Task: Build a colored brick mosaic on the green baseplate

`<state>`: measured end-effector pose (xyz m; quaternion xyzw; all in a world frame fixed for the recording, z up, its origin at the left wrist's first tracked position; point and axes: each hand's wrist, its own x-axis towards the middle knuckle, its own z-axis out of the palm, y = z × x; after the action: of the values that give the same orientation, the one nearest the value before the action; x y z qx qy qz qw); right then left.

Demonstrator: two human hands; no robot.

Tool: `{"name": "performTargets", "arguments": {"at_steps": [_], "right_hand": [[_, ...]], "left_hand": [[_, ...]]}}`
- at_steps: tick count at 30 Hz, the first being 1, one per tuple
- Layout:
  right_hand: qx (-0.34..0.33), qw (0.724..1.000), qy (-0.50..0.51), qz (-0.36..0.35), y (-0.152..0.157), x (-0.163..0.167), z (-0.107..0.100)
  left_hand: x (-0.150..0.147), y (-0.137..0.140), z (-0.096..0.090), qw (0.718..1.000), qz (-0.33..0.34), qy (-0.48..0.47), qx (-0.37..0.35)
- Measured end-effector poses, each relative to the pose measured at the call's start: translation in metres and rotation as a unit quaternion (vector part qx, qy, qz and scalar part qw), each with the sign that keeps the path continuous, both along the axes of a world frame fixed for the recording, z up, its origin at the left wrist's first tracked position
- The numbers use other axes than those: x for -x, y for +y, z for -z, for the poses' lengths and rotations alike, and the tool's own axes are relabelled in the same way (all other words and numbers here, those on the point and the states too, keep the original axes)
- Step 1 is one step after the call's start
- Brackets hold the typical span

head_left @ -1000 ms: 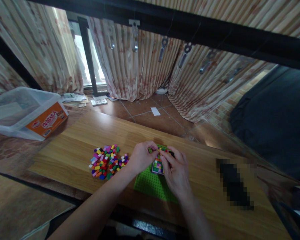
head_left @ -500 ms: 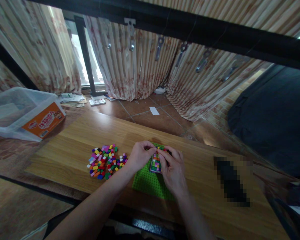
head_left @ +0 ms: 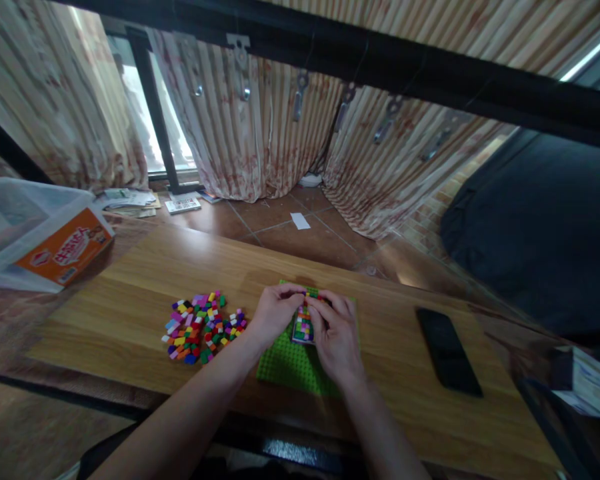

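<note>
A green studded baseplate (head_left: 293,367) lies on the wooden table, partly covered by my hands. On it stands a small block of colourful building bricks (head_left: 304,327) in rows of several colours. My left hand (head_left: 279,312) is closed at the block's far left side, thumb and fingertips pressed on the bricks. From the right, my right hand (head_left: 337,333) bends over the same end with its fingers closed on the bricks. The fingertips of both hands nearly meet. Any single loose brick between them is too small to make out. Left of my hands lies a pile of loose bricks (head_left: 200,327).
A black phone (head_left: 449,352) lies on the right of the wooden table (head_left: 145,287). At the far left stands a clear plastic box (head_left: 10,260) with an orange label. A dark bar (head_left: 360,57) with hanging hooks crosses above, before the curtains (head_left: 260,140).
The camera view has turned slightly to the right, so everything sits a little further left in the picture. Both hands keep almost the same pose at the brick block.
</note>
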<state>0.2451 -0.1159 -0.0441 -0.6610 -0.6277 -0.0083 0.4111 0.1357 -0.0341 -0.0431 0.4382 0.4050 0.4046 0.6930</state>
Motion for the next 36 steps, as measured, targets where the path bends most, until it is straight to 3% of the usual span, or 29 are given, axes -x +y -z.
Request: {"name": "performTargets", "arguments": {"at_steps": [13, 20, 25, 29, 36], "right_hand": [[0.004, 1.0, 0.009, -0.013, -0.002, -0.004, -0.003], [-0.03, 0.998, 0.057, 0.006, -0.006, -0.008, -0.008], [-0.053, 0.998, 0.042, -0.01, -0.008, 0.003, -0.014], [-0.035, 0.998, -0.023, -0.052, -0.008, 0.017, -0.015], [-0.002, 0.993, -0.112, -0.042, -0.007, 0.024, -0.01]], "left_hand": [[0.007, -0.002, -0.007, 1.0, 0.017, -0.003, 0.016], [0.019, 0.004, -0.021, 0.981, -0.009, -0.119, 0.156], [0.024, 0.005, -0.028, 0.944, 0.042, -0.213, 0.248], [0.026, 0.002, -0.031, 0.935, 0.075, -0.237, 0.252], [0.029, -0.006, -0.035, 0.949, 0.117, -0.212, 0.199]]}}
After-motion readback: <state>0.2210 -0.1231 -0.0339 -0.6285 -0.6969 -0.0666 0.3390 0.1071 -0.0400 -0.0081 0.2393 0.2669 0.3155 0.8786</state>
